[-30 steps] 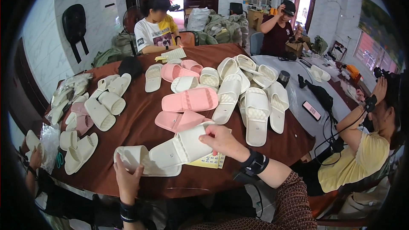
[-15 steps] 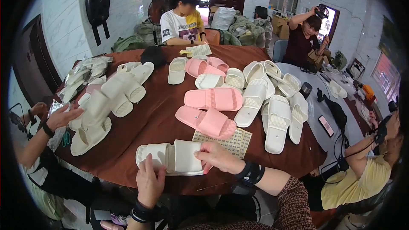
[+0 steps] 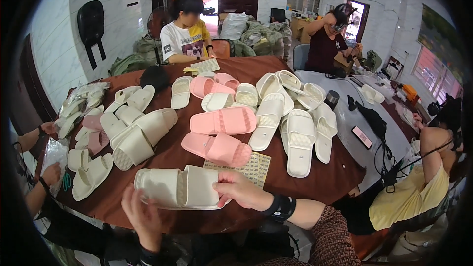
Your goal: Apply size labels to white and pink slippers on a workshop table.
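A pair of white slippers [image 3: 204,187] lies end to end in front of me at the near table edge, their wide straps facing up. My right hand [image 3: 241,190] grips the right end of the pair, thumb on the strap and fingers at the edge. My left hand [image 3: 142,216] is at the left end, slightly blurred, its fingers apart; whether the fingertips touch the sole I cannot tell. Just beyond the pair lies a pale yellow sticker sheet [image 3: 258,168], partly under a pink slipper [image 3: 217,149]. Another pink slipper [image 3: 224,120] rests behind that one.
White slippers [image 3: 299,140] pile up at right, and more white slippers [image 3: 143,135] at left. Co-worker hands at far left hold a clear plastic bag [image 3: 55,153] near teal scissors [image 3: 67,181]. A phone [image 3: 362,137] and cup [image 3: 332,99] stand right. Others sit around.
The view has swung right. My left hand has shifted to the pair's left end; my right keeps its grip. The far-left co-worker's hand has moved from the white slippers to the plastic bag.
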The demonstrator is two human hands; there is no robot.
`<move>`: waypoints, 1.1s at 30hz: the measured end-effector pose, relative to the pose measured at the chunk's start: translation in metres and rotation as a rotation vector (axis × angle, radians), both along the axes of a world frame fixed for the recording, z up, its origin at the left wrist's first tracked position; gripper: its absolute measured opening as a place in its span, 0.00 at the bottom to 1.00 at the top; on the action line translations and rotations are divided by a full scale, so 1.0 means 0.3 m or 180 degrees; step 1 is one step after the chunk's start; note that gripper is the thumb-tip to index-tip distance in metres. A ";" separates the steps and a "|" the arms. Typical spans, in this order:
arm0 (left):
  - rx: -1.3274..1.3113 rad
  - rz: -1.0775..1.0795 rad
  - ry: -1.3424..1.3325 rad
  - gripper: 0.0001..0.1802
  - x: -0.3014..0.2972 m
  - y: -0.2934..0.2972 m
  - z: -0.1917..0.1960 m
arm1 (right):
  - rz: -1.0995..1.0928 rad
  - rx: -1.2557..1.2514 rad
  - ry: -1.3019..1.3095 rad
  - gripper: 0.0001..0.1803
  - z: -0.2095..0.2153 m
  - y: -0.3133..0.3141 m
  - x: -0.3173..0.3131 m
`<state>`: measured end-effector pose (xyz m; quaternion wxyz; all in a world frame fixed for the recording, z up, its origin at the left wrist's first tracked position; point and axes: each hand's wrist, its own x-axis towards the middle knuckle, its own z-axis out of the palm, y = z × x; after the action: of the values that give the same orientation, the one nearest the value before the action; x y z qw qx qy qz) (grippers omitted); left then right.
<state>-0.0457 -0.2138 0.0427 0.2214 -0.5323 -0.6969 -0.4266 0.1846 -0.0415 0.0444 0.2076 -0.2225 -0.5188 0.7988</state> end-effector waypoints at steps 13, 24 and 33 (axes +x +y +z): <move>-0.0254 -0.1875 -0.2939 0.30 0.085 0.079 0.044 | -0.0306 0.0622 -0.0283 0.11 0.137 -0.006 0.201; -0.0664 -0.2700 -0.3087 0.35 0.174 0.166 0.127 | -0.1230 0.0592 0.0250 0.09 0.222 0.113 0.439; -0.1042 -0.2254 -0.2281 0.21 0.132 0.169 0.041 | -0.2587 0.1129 0.0382 0.05 0.359 0.440 0.671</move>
<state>-0.0062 -0.1631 0.0551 -0.2743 -0.5834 -0.5639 -0.5161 0.3859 0.0905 0.1520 0.5694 -0.3225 -0.5052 0.5626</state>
